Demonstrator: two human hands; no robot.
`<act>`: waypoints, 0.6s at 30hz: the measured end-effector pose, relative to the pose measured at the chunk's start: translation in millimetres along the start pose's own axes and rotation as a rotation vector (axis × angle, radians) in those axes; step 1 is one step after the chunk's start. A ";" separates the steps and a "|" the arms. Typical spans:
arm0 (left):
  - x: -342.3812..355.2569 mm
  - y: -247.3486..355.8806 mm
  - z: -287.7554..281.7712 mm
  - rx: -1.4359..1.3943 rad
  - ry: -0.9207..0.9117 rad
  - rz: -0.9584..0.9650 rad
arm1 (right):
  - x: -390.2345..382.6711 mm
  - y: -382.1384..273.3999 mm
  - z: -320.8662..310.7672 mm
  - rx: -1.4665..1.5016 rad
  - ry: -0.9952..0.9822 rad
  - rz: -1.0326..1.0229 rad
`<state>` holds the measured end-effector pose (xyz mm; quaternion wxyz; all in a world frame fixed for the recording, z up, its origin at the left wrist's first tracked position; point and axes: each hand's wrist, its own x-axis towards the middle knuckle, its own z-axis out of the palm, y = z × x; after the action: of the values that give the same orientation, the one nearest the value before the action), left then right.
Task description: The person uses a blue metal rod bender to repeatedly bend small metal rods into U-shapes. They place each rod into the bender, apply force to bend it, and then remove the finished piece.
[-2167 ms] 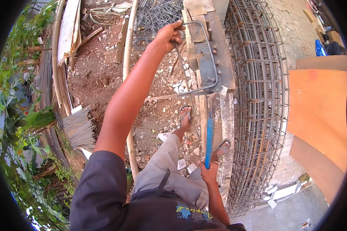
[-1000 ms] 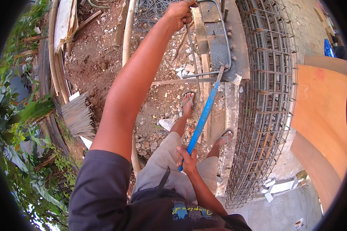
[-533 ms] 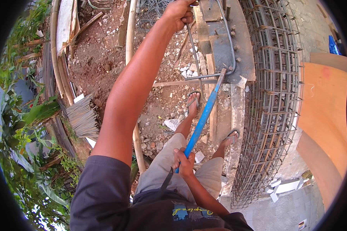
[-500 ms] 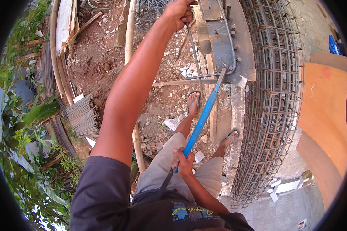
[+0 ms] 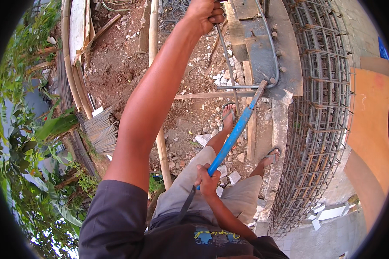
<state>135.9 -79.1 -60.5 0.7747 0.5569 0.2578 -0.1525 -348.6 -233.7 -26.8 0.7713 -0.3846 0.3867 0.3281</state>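
My right hand (image 5: 208, 178) is closed around the lower end of a long blue bending bar (image 5: 230, 140). The bar slants up and right, its bare metal head resting at the bend of a steel rod (image 5: 275, 52) beside a peg on the bending board (image 5: 291, 60). That rod curves around the pegs, with a short leg pointing left. At the top edge, my left hand (image 5: 205, 16) is closed, fingers curled, on a thin straight steel rod (image 5: 227, 54) that runs down past the board. The far side of this hand is cut off by the frame.
A long rebar cage (image 5: 317, 112) stands along the right, by an orange panel (image 5: 371, 116). Wooden planks (image 5: 250, 142) and a bamboo pole (image 5: 153, 34) cross the rubble-strewn soil. Cut rods (image 5: 100, 131) lie bundled at left, near plants. My sandalled feet stand below the board.
The view has shifted, so the board, cage and ground sit farther right. Both hands keep their grips, and the bending bar's head stays at the same bend.
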 end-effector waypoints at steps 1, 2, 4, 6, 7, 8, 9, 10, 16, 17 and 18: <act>-2.4 0.0 0.9 0.003 0.003 0.022 | -0.4 -2.8 -1.3 0.004 0.006 0.004; -5.4 -0.4 2.0 0.005 0.005 0.044 | -2.1 -4.7 -3.3 0.010 0.015 0.007; -13.1 6.8 7.8 -0.023 0.010 0.043 | -5.7 -11.7 -15.6 -0.047 0.007 0.035; -26.2 14.0 9.6 -0.063 0.021 -0.019 | -13.3 -19.9 -31.0 -0.152 0.016 0.036; -29.2 19.6 14.4 -0.033 0.067 -0.044 | -17.1 -24.4 -38.8 -0.214 0.034 0.019; -33.0 27.6 16.4 -0.016 0.068 -0.071 | -21.3 -27.5 -50.1 -0.277 0.052 0.003; -41.6 40.6 15.7 -0.037 0.029 -0.094 | -23.2 -24.9 -72.0 -0.376 0.092 -0.054; -52.0 50.7 13.7 -0.059 -0.011 -0.124 | -32.4 -38.9 -87.9 -0.455 0.087 -0.078; -158.8 56.7 12.8 -0.335 0.096 0.084 | -78.2 -81.3 -210.7 -0.840 0.172 -0.241; -174.0 38.9 0.9 -0.416 0.133 0.113 | -88.2 -94.5 -206.9 -0.805 0.210 -0.193; -187.9 17.6 -9.1 -0.523 0.186 0.137 | -101.4 -112.6 -197.4 -0.765 0.245 -0.148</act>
<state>-11.2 -74.2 58.0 0.8735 0.3657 0.3203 0.0237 -375.3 -477.1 17.6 0.5423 -0.7070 0.2970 0.3434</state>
